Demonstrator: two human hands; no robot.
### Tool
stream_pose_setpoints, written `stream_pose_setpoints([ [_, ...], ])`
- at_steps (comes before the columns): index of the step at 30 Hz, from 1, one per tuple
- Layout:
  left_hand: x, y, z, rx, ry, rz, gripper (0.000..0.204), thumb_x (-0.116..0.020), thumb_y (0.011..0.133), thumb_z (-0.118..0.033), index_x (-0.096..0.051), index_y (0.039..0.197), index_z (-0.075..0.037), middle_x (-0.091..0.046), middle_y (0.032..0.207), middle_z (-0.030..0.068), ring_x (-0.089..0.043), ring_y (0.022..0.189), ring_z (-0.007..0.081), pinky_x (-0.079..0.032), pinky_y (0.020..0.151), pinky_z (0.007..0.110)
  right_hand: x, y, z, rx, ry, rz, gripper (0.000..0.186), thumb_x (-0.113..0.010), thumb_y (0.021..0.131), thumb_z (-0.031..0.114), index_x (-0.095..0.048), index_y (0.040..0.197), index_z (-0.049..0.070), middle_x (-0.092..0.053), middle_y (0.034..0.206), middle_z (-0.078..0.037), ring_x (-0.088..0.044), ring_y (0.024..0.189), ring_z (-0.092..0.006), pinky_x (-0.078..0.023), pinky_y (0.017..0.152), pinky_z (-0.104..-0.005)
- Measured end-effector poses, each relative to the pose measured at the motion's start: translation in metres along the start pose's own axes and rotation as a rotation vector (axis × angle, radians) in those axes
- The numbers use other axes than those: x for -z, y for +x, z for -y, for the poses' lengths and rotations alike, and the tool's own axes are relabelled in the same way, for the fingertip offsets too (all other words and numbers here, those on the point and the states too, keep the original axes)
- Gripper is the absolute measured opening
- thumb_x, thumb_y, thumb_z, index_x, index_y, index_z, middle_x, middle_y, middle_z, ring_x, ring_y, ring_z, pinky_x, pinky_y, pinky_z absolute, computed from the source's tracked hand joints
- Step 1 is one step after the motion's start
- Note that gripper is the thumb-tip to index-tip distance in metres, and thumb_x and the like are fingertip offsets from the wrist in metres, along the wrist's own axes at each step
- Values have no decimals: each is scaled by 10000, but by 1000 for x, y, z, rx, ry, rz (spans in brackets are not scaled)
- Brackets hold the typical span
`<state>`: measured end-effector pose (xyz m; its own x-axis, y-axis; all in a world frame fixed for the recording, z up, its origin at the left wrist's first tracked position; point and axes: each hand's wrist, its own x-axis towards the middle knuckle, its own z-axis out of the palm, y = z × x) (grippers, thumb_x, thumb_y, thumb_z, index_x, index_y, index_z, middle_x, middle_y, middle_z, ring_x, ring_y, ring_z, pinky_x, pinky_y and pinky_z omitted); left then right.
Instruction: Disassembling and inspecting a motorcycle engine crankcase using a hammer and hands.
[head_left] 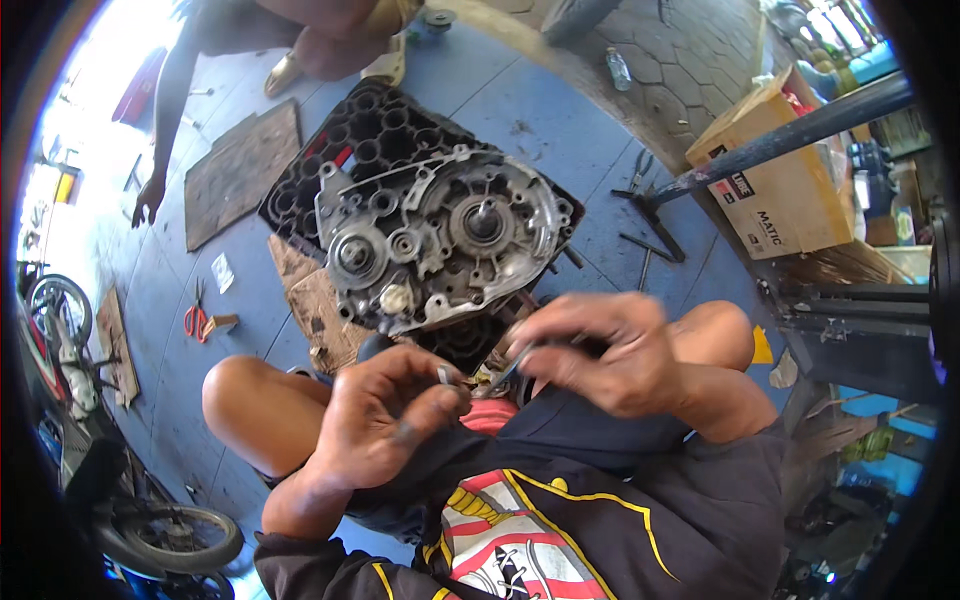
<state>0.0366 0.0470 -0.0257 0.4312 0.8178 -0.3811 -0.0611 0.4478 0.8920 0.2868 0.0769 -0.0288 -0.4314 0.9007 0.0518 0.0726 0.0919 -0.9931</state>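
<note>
Over my lap, my left hand (390,410) is closed in a pinch on a small light-coloured piece (445,374), too small to name. Close by on the right, my right hand (610,350) is closed on a thin metal rod-like tool (515,366); motion smears its fingers. The rod's lower end points down toward the left fingertips, and I cannot tell whether they touch. Just beyond both hands lies a grey metal engine crankcase (430,262), its round bearings and shaft end facing up. It rests on a black plastic crate (375,115).
Cardboard pieces (240,175) lie left of the crate, with red-handled scissors (195,322) nearby. Pliers (633,175) and a T-handle wrench (650,245) are on the blue floor at right, before a cardboard box (780,190). Another person's hand (150,200) hangs at far left, above a motorcycle (75,370).
</note>
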Motion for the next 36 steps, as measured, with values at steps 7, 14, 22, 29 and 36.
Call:
stream_pose_setpoints([
  [7,17,23,-2,-19,-313,-192,252,-593,957,-108,-504,1097,80,-669,904,187,-703,784,259,-607,670,339,69,20,-17,94,-323,-563,279,-711,827,-36,-662,1101,-34,-723,911,-79,-641,746,-54,-462,570,-168],
  [14,18,39,-3,5,-280,-326,444,-668,863,-33,-460,1227,113,-653,877,205,-712,738,293,-622,609,344,74,30,-39,258,-637,-537,215,-743,794,-28,-677,997,3,-719,877,-77,-658,679,-83,-434,469,-197],
  [22,24,43,-5,-2,-323,-301,486,-698,836,15,-424,1225,110,-664,921,248,-716,801,331,-632,670,382,72,37,-56,209,-692,-448,187,-759,772,-3,-673,936,19,-709,851,-98,-691,671,-173,-509,512,-257],
  [29,24,43,-2,1,-298,-287,370,-684,845,30,-443,1120,86,-658,920,260,-719,802,329,-635,663,377,79,34,-63,385,-803,-216,254,-750,739,-7,-672,979,21,-693,905,-109,-697,716,-242,-562,586,-316],
  [36,18,36,3,-42,-275,-287,292,-666,853,11,-493,1075,88,-645,938,263,-721,771,294,-635,615,342,88,21,-59,309,-743,-237,303,-653,725,-44,-675,1018,32,-671,975,-110,-669,702,-247,-552,588,-317],
])
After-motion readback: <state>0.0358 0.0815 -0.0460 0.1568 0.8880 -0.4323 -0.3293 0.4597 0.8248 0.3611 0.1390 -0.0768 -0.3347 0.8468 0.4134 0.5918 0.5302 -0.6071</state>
